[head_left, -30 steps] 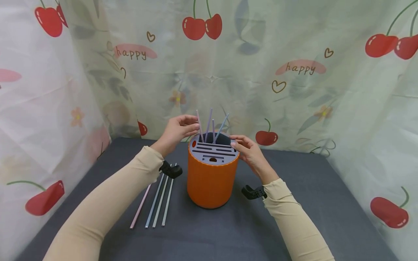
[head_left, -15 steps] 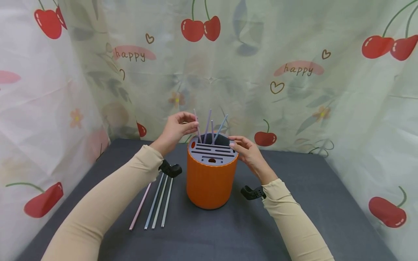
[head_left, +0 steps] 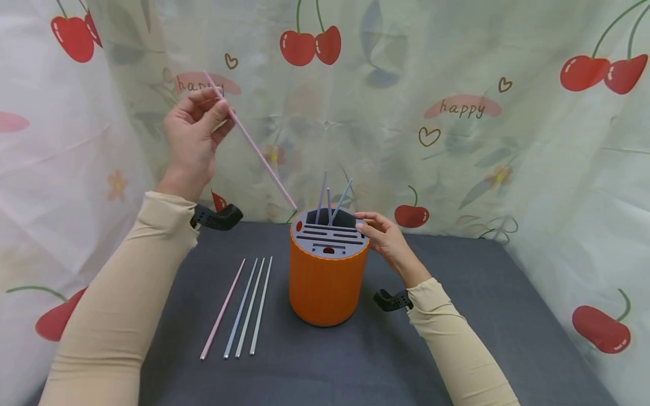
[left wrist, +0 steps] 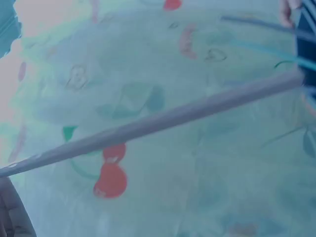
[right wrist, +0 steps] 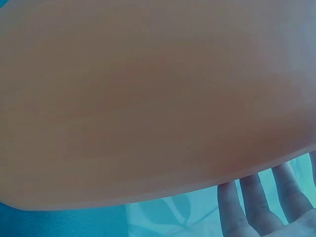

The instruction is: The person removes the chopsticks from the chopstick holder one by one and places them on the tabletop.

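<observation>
My left hand pinches a pink chopstick near its upper end, high at the left. The chopstick slants down to the right, its lower tip just by the back left rim of an orange knife holder with a grey slotted top. In the left wrist view the same chopstick crosses the picture. My right hand grips the holder's right rim; fingers lie along its far side in the right wrist view. Two purple chopsticks and a blue chopstick stand in the rear opening.
On the dark table, left of the holder, lie a pink chopstick, a blue chopstick and two pale silvery chopsticks, side by side. A cherry-print curtain encloses the back and sides.
My left hand has lifted the pink chopstick out of the holder's rear opening, moving up and left. The right hand stays at the rim and the holder stands where it was.
</observation>
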